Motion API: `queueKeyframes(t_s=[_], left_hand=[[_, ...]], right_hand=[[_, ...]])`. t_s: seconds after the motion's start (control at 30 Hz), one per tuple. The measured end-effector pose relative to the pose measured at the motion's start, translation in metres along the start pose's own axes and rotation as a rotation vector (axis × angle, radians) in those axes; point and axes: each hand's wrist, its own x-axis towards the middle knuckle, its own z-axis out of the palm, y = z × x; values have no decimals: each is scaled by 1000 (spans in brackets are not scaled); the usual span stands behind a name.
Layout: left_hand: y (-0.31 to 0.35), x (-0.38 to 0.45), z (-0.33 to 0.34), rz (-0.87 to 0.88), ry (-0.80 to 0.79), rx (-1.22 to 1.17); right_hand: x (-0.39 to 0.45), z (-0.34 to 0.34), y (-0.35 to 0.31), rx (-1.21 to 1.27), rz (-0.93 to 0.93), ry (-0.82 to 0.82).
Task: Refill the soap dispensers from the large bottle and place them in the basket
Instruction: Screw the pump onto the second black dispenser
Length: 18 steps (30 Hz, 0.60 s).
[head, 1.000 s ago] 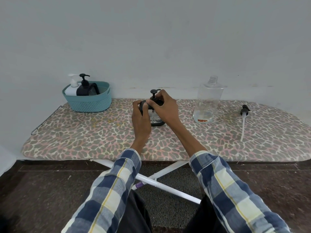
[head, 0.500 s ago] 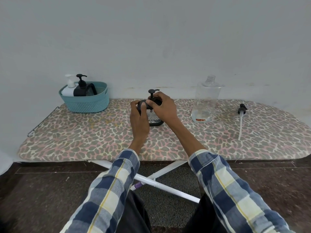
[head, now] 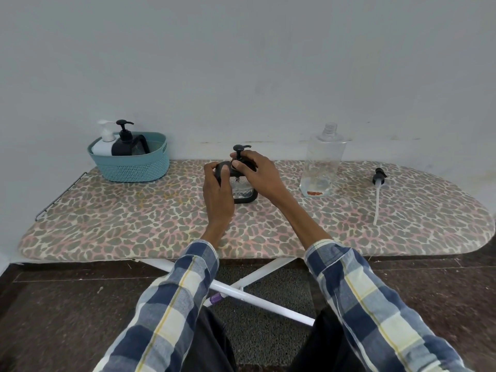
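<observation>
- Black pump cap and clear patterned glass: the dispenser (head: 243,185) stands upright at mid-board on the ironing board (head: 134,224), between both hands.
- Left hand (head: 217,191) wraps the dispenser's left side and shoulder, fingers curled round it, bracing it.
- Right hand (head: 257,173) pinches the pump collar from the right, thumb and fingers closed on it just below the nozzle.
- Step in hand, as I judge it: screwing the pump back on after filling, the last dispenser still outside the basket.
- Basket (head: 131,167) sits at the board's far left, well apart from the hands, already holding a white dispenser (head: 103,143) and a black one (head: 126,143).
- Big bottle (head: 322,162) stands uncapped to the right, nearly empty; its pump (head: 378,194) lies further right.
- Next move calls for a snug final twist, then an upright carry leftward into the basket's free right-hand space, clearing the rim.
</observation>
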Motion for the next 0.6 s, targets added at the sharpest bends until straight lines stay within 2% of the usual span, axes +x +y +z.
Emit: queueKeyframes(t_s=[0.1, 0.23, 0.6], left_hand=[[0, 0, 0, 4, -2, 2], [-1, 0, 1, -9, 7, 4], [-1, 0, 0, 4, 14, 23]], right_hand=[[2, -2, -2, 23, 25, -7], [0, 8, -6, 38, 65, 80], [0, 23, -14, -79, 89, 171]])
